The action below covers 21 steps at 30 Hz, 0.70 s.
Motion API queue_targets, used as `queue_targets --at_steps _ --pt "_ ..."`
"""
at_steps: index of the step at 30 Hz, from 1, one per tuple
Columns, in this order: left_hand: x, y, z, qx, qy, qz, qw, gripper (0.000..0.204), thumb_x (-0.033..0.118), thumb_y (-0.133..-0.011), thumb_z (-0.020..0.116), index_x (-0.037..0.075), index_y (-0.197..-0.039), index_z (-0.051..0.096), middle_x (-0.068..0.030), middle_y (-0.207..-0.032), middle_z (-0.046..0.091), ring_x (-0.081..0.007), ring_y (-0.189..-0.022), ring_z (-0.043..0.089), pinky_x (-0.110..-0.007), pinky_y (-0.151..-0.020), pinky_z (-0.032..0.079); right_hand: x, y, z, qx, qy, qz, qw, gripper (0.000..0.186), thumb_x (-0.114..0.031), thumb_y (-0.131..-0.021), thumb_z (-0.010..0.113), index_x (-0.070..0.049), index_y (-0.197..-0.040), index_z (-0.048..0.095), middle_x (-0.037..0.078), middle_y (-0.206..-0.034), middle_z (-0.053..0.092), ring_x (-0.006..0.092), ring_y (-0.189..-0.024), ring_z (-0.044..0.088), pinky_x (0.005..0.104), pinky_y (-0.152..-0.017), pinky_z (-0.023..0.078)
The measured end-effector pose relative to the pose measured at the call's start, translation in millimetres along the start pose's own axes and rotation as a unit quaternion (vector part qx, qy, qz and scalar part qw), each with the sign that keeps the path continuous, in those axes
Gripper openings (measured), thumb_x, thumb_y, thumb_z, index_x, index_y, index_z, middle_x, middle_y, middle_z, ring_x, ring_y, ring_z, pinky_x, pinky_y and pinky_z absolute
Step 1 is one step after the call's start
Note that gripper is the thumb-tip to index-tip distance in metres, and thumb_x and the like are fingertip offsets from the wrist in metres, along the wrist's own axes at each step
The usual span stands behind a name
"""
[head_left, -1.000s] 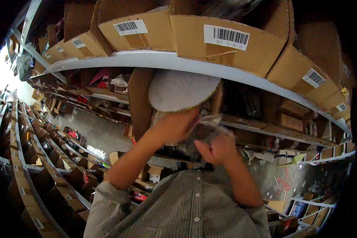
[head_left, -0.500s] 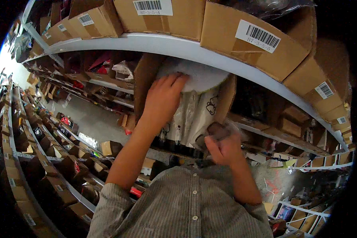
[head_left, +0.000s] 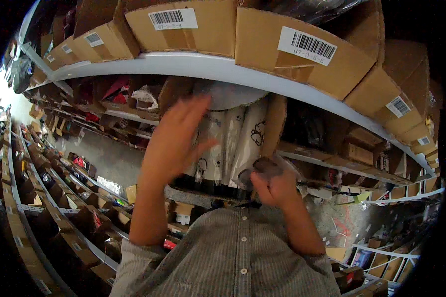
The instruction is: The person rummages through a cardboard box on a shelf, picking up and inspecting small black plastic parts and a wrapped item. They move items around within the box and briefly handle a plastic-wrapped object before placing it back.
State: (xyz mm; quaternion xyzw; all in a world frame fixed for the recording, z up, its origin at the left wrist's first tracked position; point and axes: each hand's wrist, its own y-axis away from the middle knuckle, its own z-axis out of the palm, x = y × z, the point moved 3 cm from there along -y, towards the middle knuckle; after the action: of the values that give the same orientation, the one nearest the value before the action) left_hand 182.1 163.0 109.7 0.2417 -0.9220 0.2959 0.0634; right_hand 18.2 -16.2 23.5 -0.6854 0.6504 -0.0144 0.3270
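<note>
My left hand (head_left: 176, 136), smeared by motion, is in front of the left side of an open cardboard box (head_left: 275, 123). Its fingers are stretched out with the thumb apart, and nothing shows in it. Inside that box lie several long white pieces in clear wrap (head_left: 229, 143), some with black line drawings. A round, flat whitish piece (head_left: 238, 95) rests over their far end. My right hand (head_left: 277, 188) is closed on a clear plastic bag (head_left: 266, 169) at the box's near right corner. Something dark brown and rounded is in the bag; its kind is hard to make out.
Above the box runs a white shelf beam (head_left: 193, 64) carrying labelled cardboard bins (head_left: 302, 74). More bins with dark contents (head_left: 307, 123) stand to the right. Long racks of boxes (head_left: 59, 213) curve along the left, past a grey floor (head_left: 94, 153).
My left hand has come off the round whitish piece and moved left and nearer, its thumb now spread. My right hand still holds the bag, almost in place. The view has shifted slightly.
</note>
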Motion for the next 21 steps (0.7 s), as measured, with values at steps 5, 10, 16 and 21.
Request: queue_targets --at_steps 5,10,16,21 --pt "26.2 113.8 7.4 -0.029 0.056 0.067 0.996 0.034 0.027 -0.075 0.078 0.012 -0.105 0.069 -0.0033 -0.110 0.066 -0.0229 -0.107 0.061 -0.041 -0.095 0.045 -11.8 -15.8 -6.9 -0.065 -0.030 0.051 0.996 0.033 -0.037 -0.089 0.059 -0.008 -0.092 0.074 0.013 -0.105 0.071 0.0345 -0.096 0.067 0.0504 -0.089 0.048" --pt "3.2 141.0 63.4 0.048 -0.010 0.099 0.994 0.030 0.020 -0.072 0.076 0.014 -0.101 0.068 -0.0009 -0.100 0.065 -0.0209 -0.098 0.061 -0.042 -0.090 0.045 7.6 -20.9 -5.7 -0.051 -0.023 0.042 0.998 0.029 -0.031 -0.087 0.065 -0.005 -0.095 0.074 0.014 -0.110 0.071 0.0357 -0.099 0.067 0.0484 -0.087 0.050" --pt "-31.9 104.7 91.5 0.083 -0.007 0.070 0.994 0.029 0.015 -0.072 0.074 0.014 -0.100 0.068 -0.0006 -0.092 0.061 -0.0206 -0.088 0.059 -0.041 -0.084 0.042 9.2 -57.7 -22.5 0.028 -0.087 0.055 0.994 0.028 -0.022 -0.088 0.062 -0.002 -0.106 0.068 0.019 -0.114 0.069 0.0372 -0.103 0.065 0.0462 -0.088 0.051" --pt "-59.1 55.5 104.7 0.065 0.044 0.080 0.994 0.030 0.010 -0.070 0.076 0.014 -0.098 0.067 -0.0021 -0.094 0.061 -0.0235 -0.087 0.059 -0.041 -0.082 0.041 18.3 -17.8 -30.5 0.188 -0.366 0.194 0.890 0.019 -0.016 -0.094 0.055 -0.004 -0.106 0.065 0.012 -0.113 0.069 0.0210 -0.094 0.064 0.0370 -0.080 0.050"
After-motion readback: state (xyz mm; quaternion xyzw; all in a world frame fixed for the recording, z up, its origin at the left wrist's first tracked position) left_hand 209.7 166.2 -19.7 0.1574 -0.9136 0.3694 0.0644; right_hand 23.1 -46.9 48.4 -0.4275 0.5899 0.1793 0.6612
